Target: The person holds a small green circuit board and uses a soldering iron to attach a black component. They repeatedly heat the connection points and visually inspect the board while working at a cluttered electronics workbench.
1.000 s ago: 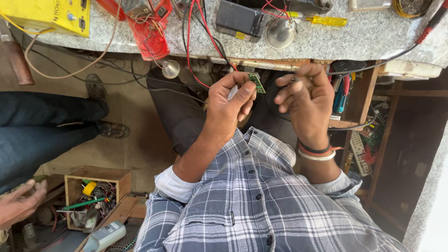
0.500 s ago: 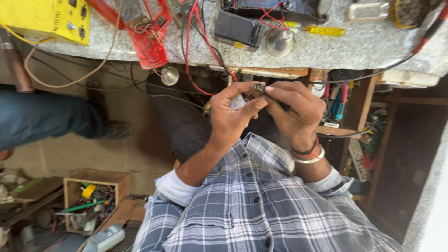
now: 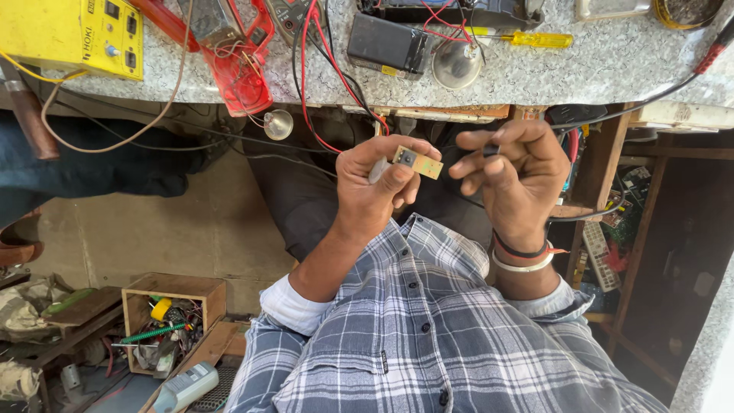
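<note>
The left hand (image 3: 375, 183) pinches a small tan circuit board (image 3: 417, 162) between thumb and forefinger, holding it up over the lap, below the front edge of the worktop (image 3: 596, 69). The right hand (image 3: 514, 172) sits just beside it with its fingers curled; thumb and forefinger seem to nip a small dark part attached to a thin black lead (image 3: 612, 107), though that part is too small to identify.

The board is held only by its end, out in the air with nothing beneath it, so a loosened pinch would likely send it down past the knees to the floor among the clutter. The red wires (image 3: 336, 76) hang off the worktop edge close to the left hand's knuckles, and a snag there could drag something off the surface.

The worktop is speckled grey stone, crowded with a yellow instrument box (image 3: 73, 34), a red tool (image 3: 245, 69), a black rectangular pack (image 3: 386, 44), a yellow-handled screwdriver (image 3: 527, 38) and a clear bulb (image 3: 456, 65). A second bulb (image 3: 277, 124) dangles below the edge. On the floor to the left stands an open wooden box (image 3: 172, 313) of odds and ends; to the right are dark wooden shelves (image 3: 612, 191) with scrap boards.
</note>
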